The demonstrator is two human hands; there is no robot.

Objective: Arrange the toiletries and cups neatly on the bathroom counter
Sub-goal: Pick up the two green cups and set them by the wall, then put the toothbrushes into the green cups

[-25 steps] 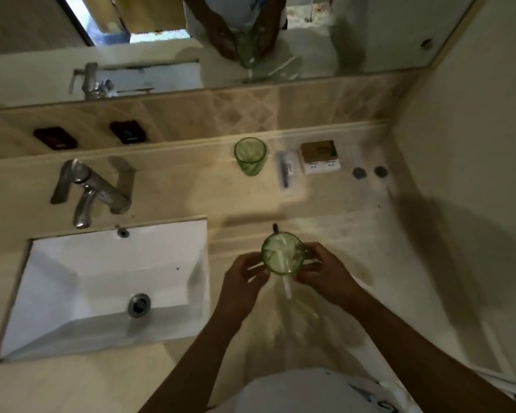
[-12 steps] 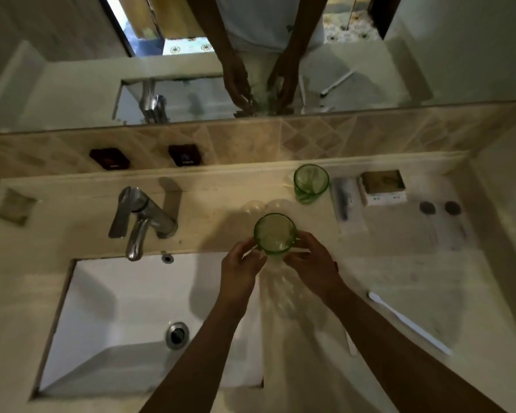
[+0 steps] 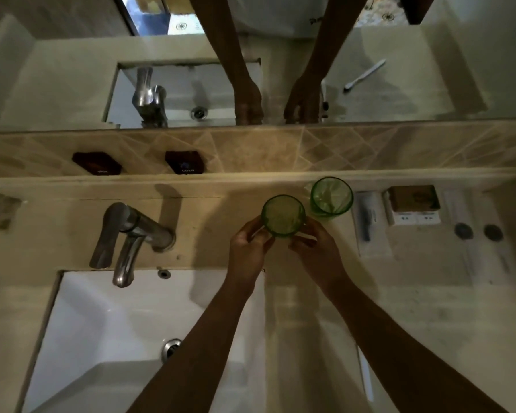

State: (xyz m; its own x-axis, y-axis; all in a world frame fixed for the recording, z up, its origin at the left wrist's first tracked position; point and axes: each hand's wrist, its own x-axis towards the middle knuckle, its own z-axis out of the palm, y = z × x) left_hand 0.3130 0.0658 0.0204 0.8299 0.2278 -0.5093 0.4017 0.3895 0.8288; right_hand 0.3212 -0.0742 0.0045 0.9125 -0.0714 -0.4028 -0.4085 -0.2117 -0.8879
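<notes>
Cups are the step in hand: both hands hold 1 green cup (image 3: 283,215) between them, the left hand (image 3: 248,248) closed on its left side and the right hand (image 3: 316,247) on its right, fingers wrapped round the wall. The cup is upright, just left of and a little in front of a second green cup (image 3: 332,198) that stands at the back of the counter (image 3: 429,293) against the low ledge; the 2 rims look close to touching, though whether the held cup rests on the counter or hangs just above it cannot be told. To the right of the standing cup, a row is already laid out along the back: a wrapped sachet with a dark item (image 3: 368,222), a small box (image 3: 413,205), another pale packet (image 3: 459,208) and 2 dark round caps (image 3: 463,231). That part looks done. Still loose is a white toothbrush (image 3: 365,380), lying nearer the front edge beside the right forearm, well apart from the row. By this reckoning, the task is well past halfway: set this cup down, then bring the toothbrush into line.
</notes>
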